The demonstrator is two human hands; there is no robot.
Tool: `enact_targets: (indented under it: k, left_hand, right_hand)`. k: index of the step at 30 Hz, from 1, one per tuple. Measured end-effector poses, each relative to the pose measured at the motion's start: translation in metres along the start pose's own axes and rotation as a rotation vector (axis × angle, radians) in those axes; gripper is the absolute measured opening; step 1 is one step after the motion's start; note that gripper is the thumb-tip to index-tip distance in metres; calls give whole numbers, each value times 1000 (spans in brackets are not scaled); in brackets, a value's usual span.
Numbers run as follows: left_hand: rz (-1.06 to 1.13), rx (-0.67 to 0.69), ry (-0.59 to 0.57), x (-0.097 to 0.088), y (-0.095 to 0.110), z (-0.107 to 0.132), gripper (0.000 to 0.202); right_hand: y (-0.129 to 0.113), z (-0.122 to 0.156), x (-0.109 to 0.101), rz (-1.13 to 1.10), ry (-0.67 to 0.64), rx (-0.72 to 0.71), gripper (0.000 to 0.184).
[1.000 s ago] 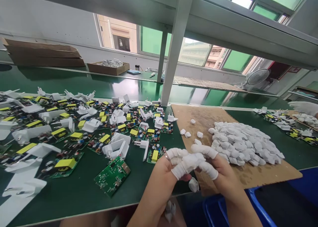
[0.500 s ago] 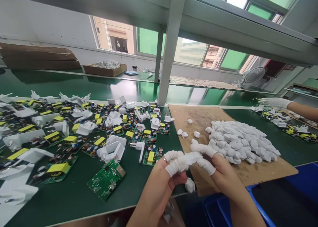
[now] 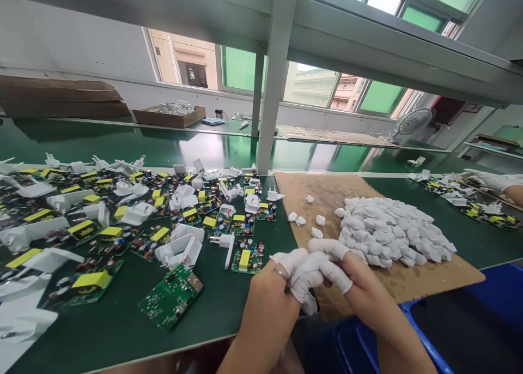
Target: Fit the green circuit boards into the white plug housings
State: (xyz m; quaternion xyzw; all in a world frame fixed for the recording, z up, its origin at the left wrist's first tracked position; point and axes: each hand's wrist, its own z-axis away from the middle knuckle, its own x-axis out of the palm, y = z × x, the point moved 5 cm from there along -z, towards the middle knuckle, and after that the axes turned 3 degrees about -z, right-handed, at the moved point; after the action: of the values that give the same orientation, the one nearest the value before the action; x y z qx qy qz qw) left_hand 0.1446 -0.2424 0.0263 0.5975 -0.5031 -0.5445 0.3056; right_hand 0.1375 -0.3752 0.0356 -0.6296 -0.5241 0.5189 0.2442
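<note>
My left hand (image 3: 281,287) and my right hand (image 3: 345,270) meet above the front edge of the green bench. White coverings sit on several fingers, and a ring shows on my left hand. The fingers of both hands are closed and pressed together at the tips. Whatever they pinch is hidden among the white fingers. Just under them, a small white wrapped lump (image 3: 309,307) shows in part at the bench edge. Right of my hands, a large pile of similar white lumps (image 3: 392,229) lies on a brown cardboard sheet (image 3: 445,278), with several loose ones (image 3: 320,220) beside it.
Many circuit boards with yellow transformers and white plug housings (image 3: 134,213) cover the bench to the left. One green board (image 3: 171,296) lies face down near the front. A post (image 3: 272,79) rises behind. At far right is a co-worker's gloved hand (image 3: 490,180); blue bins (image 3: 433,336) stand below.
My hands have drawn closer, fingers now overlapping where a white strip-like piece spanned them before. Another loose lump shows on the cardboard. The co-worker's hand has moved right.
</note>
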Motion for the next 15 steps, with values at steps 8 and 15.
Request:
enact_targets:
  k: [8, 15]
  left_hand:
    - [440, -283, -113, 8, -10, 6, 36]
    - [660, -448, -68, 12, -15, 8, 38]
  right_hand:
    - [-7, 2, -2, 75, -34, -53, 30]
    - [-4, 3, -7, 14, -14, -2, 32]
